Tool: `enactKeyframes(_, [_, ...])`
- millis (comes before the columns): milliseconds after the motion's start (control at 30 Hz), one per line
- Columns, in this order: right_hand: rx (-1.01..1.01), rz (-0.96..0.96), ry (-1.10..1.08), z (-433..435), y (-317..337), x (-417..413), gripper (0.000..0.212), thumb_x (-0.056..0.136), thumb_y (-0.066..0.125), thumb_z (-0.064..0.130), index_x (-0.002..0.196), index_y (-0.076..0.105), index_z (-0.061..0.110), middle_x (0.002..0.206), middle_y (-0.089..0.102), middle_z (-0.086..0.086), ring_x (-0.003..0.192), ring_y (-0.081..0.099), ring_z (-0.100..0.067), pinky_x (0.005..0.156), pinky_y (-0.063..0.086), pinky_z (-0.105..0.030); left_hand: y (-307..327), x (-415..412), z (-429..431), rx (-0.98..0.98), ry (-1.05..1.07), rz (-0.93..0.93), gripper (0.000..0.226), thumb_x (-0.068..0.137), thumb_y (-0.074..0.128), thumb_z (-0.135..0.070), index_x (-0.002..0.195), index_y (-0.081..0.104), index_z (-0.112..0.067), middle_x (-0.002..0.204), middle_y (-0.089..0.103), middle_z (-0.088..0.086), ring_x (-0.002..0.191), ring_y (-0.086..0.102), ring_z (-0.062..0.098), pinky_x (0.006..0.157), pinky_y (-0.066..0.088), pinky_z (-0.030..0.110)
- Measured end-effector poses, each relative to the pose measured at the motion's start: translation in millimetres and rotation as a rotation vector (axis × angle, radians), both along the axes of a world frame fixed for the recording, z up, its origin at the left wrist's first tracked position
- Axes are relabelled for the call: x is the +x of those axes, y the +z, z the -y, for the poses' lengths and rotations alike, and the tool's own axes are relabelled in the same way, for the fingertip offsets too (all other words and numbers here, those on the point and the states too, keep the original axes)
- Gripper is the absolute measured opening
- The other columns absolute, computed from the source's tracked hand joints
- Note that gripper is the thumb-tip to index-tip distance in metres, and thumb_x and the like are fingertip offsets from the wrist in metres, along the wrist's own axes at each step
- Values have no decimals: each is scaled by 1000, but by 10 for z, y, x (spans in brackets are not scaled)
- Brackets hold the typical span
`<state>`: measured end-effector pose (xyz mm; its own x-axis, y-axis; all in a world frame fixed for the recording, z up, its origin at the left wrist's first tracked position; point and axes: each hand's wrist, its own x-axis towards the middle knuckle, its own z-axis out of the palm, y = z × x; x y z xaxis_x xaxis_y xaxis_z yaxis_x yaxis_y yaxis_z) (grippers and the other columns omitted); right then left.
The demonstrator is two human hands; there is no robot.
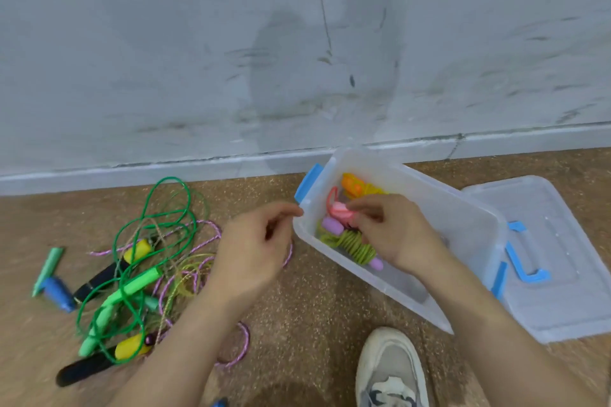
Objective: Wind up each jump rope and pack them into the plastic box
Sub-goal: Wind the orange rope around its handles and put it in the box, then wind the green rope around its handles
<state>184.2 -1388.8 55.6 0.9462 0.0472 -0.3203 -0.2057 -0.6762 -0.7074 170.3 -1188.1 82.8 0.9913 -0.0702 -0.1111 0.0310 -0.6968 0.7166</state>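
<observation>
Open plastic box (456, 228) around the right hand (393, 235), lid (562, 274) to its right. Tangle of jump ropes (132, 287) left of the left hand (254, 254), fingers (291, 210) curled at the box rim, hold unclear. Right fingers (363, 208) pinching a pink rope (339, 211) inside, beside a wound green rope (355, 244).

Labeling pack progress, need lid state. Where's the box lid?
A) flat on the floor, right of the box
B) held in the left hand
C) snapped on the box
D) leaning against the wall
A: the clear lid, with its blue handle facing up, lies flat on the floor to the right of the open plastic box.
</observation>
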Motion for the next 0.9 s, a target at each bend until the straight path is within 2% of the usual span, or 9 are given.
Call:
enactKeyframes(67, [48, -7, 146, -200, 157, -60, 25, 92, 57, 22, 113, 70, 24, 109, 71, 8, 93, 63, -4, 88, 46, -20, 37, -257, -260, -57, 136, -21, 29, 91, 52, -4, 91, 70, -27, 55, 56, -13, 50, 50, -5, 51, 34, 12])
enactKeyframes(133, [70, -2, 321, -482, 278, -152, 25, 93, 57, 23, 115, 69, 26, 103, 70, 13, 87, 61, 4, 82, 43, -10, 1, -527, -533, -62, 233, -41, 35, 91, 50, 1, 87, 68, -29, 48, 52, -17, 46, 44, -4, 48, 29, 11])
enactKeyframes(233, [-5, -51, 599, -966, 264, -392, 35, 94, 57, 28, 129, 59, 27, 109, 66, 11, 99, 59, -1, 80, 38, -10, -217, -955, -952, 20, 339, -121, 44, 84, 54, 3, 78, 61, -39, 68, 60, -18, 63, 53, 0, 64, 42, 19])
enactKeyframes(433, [-189, -93, 1043, -1653, -463, -920, 57, 93, 56, 30, 146, 36, 20, 149, 42, -1, 136, 39, -16, 110, 26, -23, -714, -1783, -1537, 126, 438, -419, 25, 79, 57, -3, 91, 74, -18, 87, 72, 1, 88, 66, 20, 72, 44, 26])
enactKeyframes(533, [-281, -86, 1190, -1843, -807, -1088, 62, 94, 53, 32, 150, 27, 23, 156, 28, -2, 142, 28, -19, 116, 21, -28, -1018, -2202, -1683, 307, 258, -600, 30, 84, 56, -16, 110, 67, -24, 108, 69, 1, 104, 63, 20, 85, 47, 29])
enactKeyframes(600, [-343, -83, 1266, -1957, -1000, -1185, 63, 94, 50, 33, 151, 22, 28, 158, 22, -2, 143, 24, -22, 117, 22, -36, -1194, -2411, -1682, 508, 31, -643, 45, 85, 56, -20, 129, 48, -25, 131, 51, 3, 120, 51, 26, 94, 45, 37])
enactKeyframes(700, [-425, -13, 1334, -2047, -1190, -1308, 58, 95, 45, 26, 149, 23, 30, 158, 20, -2, 143, 21, -23, 114, 30, -39, -1317, -2477, -1647, 666, -44, -607, 60, 85, 58, -12, 136, 28, -22, 139, 34, 9, 128, 37, 32, 99, 40, 46])
enactKeyframes(833, [-519, 21, 1239, -2041, -1273, -1381, 65, 91, 50, 21, 149, 22, 30, 155, 14, -2, 141, 17, -25, 109, 35, -43, -1423, -2341, -1878, 713, -118, -678, 60, 85, 57, -9, 137, 29, -17, 130, 49, 12, 119, 49, 33, 88, 48, 43])
enactKeyframes(900, [-518, -29, 1129, -2061, -1252, -1346, 72, 88, 54, 28, 149, 17, 33, 152, 10, 1, 139, 14, -25, 110, 31, -48, -1383, -2239, -2016, 602, -96, -693, 56, 83, 57, -16, 135, 37, -17, 119, 60, 11, 106, 58, 30, 84, 48, 38])
